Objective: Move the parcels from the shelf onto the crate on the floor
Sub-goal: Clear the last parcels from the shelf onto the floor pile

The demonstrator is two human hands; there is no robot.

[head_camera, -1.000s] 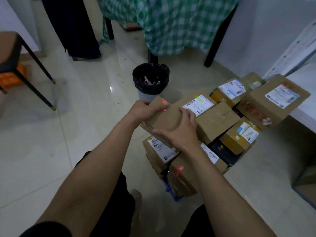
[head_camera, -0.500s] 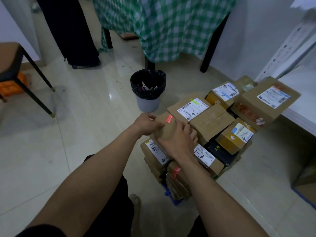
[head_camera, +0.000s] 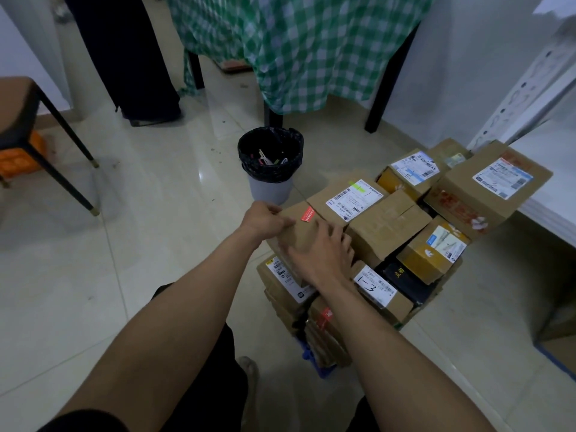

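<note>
A brown cardboard parcel (head_camera: 309, 228) with a small red sticker lies on the near left of a pile of parcels (head_camera: 392, 222). The pile sits on a blue crate (head_camera: 312, 360) on the floor, which is mostly hidden. My left hand (head_camera: 265, 220) grips the parcel's left edge with curled fingers. My right hand (head_camera: 322, 255) rests flat on the parcel's top with its fingers spread. A white shelf (head_camera: 548, 151) with a perforated upright stands at the right, and a large parcel (head_camera: 489, 188) leans against its edge.
A grey bin (head_camera: 270, 165) with a black liner stands just behind the pile. Behind it is a table with a green checked cloth (head_camera: 296, 42). A stool (head_camera: 21, 120) is at the left, a person in dark clothing (head_camera: 124, 57) at the back, and an open carton (head_camera: 558, 338) at the right edge.
Both hands have brought the red-stickered parcel down onto the near left of the pile. My right hand has flattened out on top of it.
</note>
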